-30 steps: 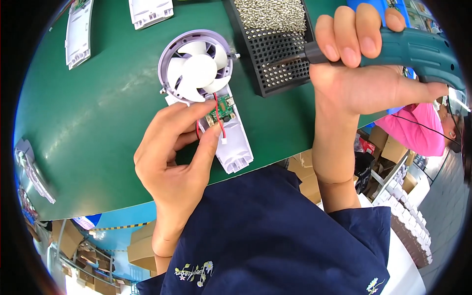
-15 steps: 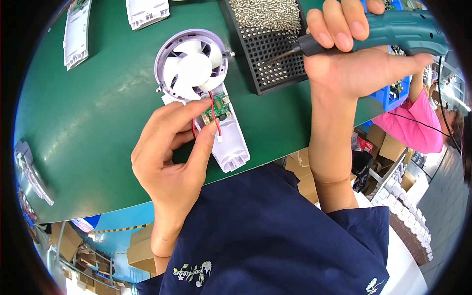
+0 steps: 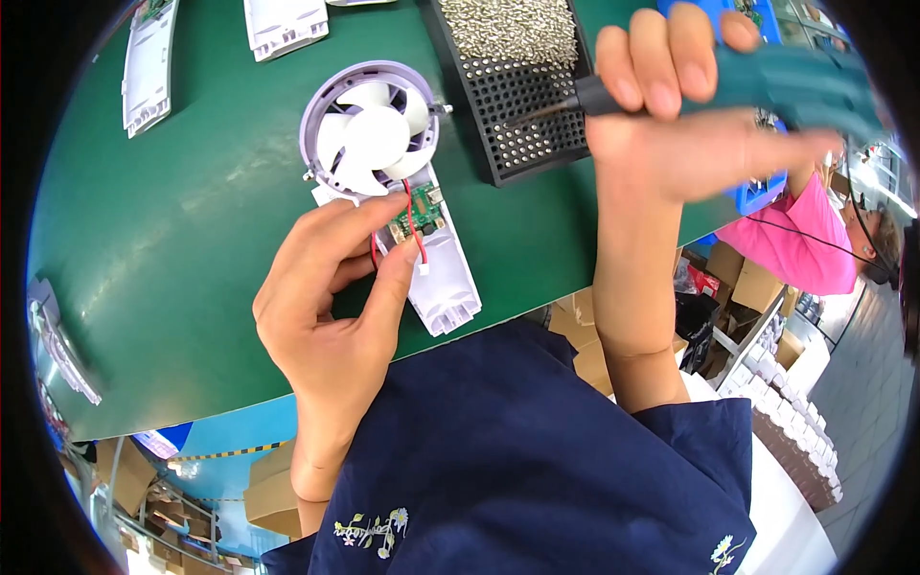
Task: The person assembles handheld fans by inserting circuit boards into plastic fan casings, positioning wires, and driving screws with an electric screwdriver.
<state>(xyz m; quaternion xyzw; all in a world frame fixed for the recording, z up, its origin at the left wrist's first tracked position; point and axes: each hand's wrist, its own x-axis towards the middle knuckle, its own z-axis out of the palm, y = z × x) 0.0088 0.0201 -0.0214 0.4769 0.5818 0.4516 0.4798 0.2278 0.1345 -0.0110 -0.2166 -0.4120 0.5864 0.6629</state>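
Observation:
On the green table lies a small fan with white blades in a round lilac housing, joined to a pale handle shell. A green circuit board sits in the shell, with a red wire running over it to a white plug. My left hand pinches at the board's left edge by the wires; what exactly its fingertips grip is hidden. In my right hand is a teal electric screwdriver. Its bit points left over a black screw tray, whose holes hold several upright screws.
Loose screws are heaped at the tray's far end. Pale shell parts lie at the far left, another shell piece at the back. Blue bins stand at right, near a person in a pink sleeve. A cable hangs behind the screwdriver.
The screwdriver and my right hand are blurred now and have shifted only slightly, with the bit still over the tray. My left hand keeps its place at the board.

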